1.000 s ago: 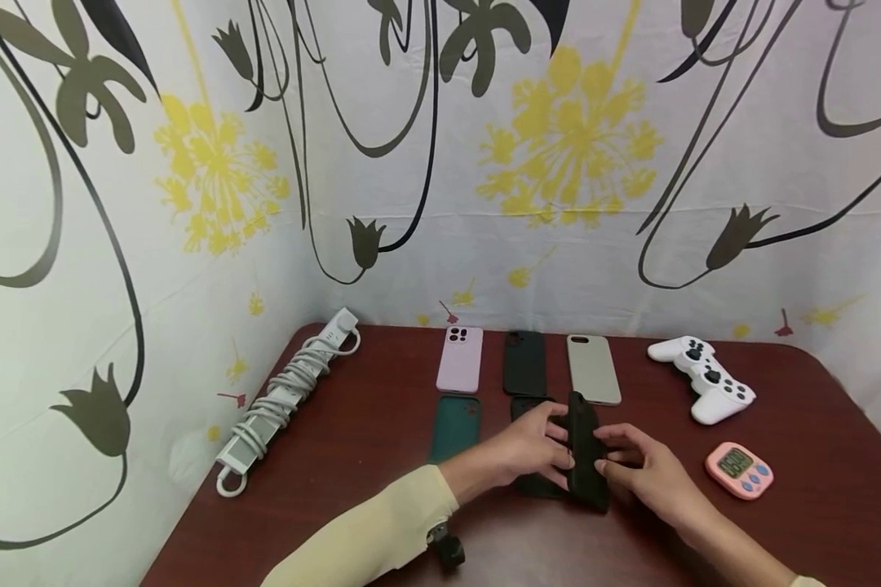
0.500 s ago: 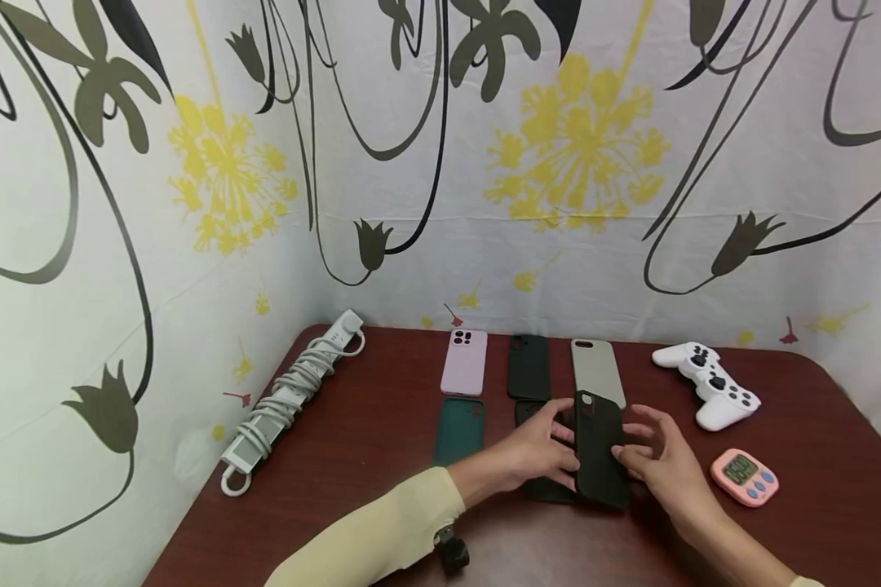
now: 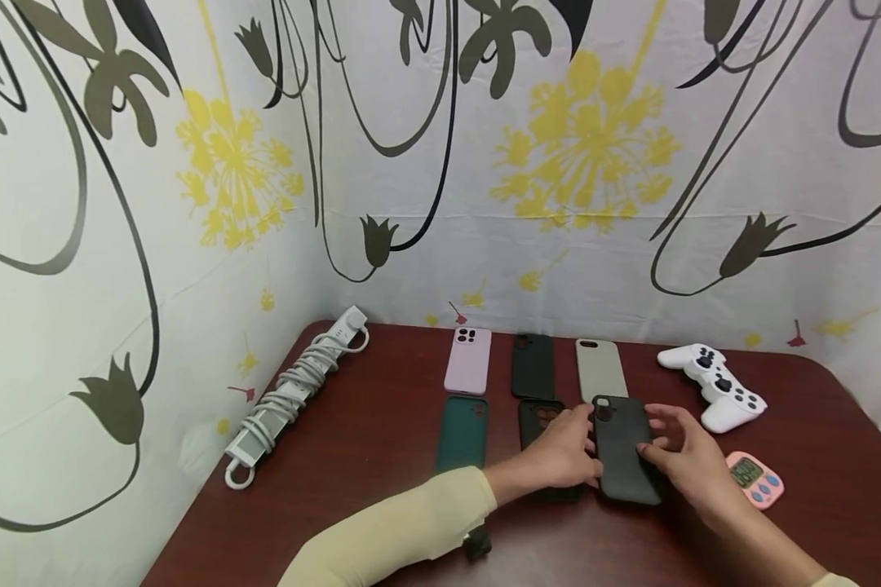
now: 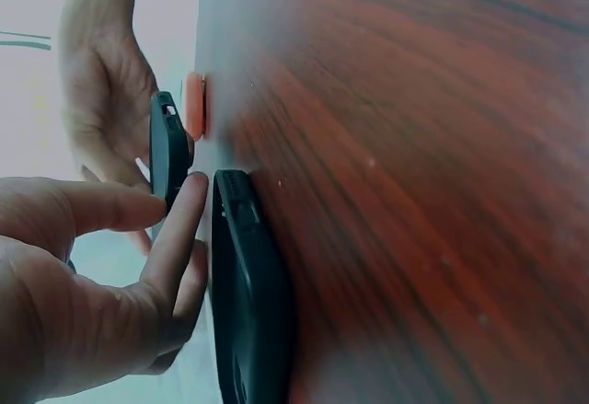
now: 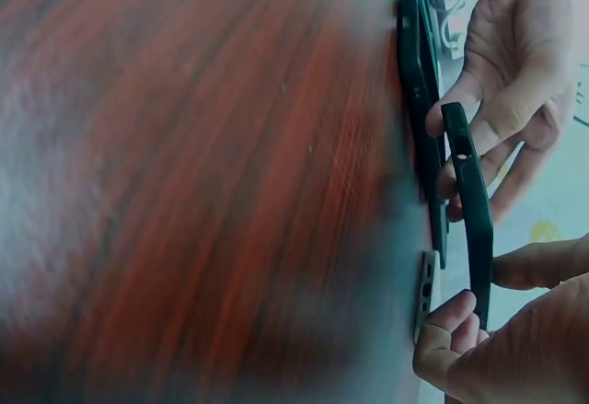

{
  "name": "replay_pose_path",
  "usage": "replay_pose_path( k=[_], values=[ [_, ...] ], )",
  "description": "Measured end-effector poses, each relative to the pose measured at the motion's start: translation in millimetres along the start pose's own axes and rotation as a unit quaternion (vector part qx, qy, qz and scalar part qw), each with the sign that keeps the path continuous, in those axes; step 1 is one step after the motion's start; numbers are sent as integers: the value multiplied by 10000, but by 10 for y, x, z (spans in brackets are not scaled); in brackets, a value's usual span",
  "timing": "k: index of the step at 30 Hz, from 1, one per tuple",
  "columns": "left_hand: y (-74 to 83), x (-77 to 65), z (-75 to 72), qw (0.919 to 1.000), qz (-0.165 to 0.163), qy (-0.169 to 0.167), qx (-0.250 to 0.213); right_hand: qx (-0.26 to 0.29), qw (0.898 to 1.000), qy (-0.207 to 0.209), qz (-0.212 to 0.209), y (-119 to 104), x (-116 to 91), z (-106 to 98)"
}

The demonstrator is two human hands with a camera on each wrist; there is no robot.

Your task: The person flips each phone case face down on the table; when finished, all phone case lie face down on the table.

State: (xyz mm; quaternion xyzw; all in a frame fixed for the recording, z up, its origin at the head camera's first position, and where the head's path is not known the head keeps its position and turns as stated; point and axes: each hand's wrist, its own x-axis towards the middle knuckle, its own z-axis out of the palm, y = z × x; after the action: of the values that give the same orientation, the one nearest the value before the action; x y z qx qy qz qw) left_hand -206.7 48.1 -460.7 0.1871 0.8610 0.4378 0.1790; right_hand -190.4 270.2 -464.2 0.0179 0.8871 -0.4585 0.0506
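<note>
Grip is shared by 2 hands: the left hand (image 3: 564,448) pinches the left long edge of a black phone case (image 3: 626,452), and the right hand (image 3: 690,461) holds the right edge, its thumb on the upper face and its fingers beneath. So the case sits between the 2 hands and, in both wrist views, appears clear of the bench (image 3: 323,473).

Its long axis runs away from the person, with the far end leaning slightly left. From the head, its back faces up, and the camera cutout (image 3: 604,408) occupies the far left corner. At the near short end, the right wrist view shows a small opening (image 5: 462,156).

Just left, a 2nd black case (image 3: 532,416) lies partly hidden by the left hand and forearm, and beyond that is a teal case (image 3: 462,432). Farther back stand 3 in a row: a lilac case (image 3: 470,365), a dark case (image 3: 533,371) and a beige case (image 3: 600,371), lying flat. On the right are a white controller (image 3: 712,383) and a pink timer (image 3: 771,485).
</note>
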Motion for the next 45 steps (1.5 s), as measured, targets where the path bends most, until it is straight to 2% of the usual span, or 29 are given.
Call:
replay_pose_path(
  k=[2,8,15,25,34,42,45],
  values=[
    [33,4,23,9988,-61,67,483,-165,9998,-68,33,4,17,-15],
    [86,-3,107,9942,-308,15,1033,-432,9987,-241,114,37,56,-24],
    [102,4,136,9837,-144,17,1793,-610,9977,-272,63,98,69,-18],
    [96,33,149,9726,-113,-22,2322,-1086,9932,-416,25,112,116,-9],
    [138,21,160,9648,20,39,2629,-1691,9845,-329,-338,125,130,-5],
    [149,48,168,9547,173,12,2969,-1948,9788,-317,-554,127,120,1],
    [169,54,174,9517,125,-1,3067,-1984,9777,-281,-628,131,119,3]
  ],
)
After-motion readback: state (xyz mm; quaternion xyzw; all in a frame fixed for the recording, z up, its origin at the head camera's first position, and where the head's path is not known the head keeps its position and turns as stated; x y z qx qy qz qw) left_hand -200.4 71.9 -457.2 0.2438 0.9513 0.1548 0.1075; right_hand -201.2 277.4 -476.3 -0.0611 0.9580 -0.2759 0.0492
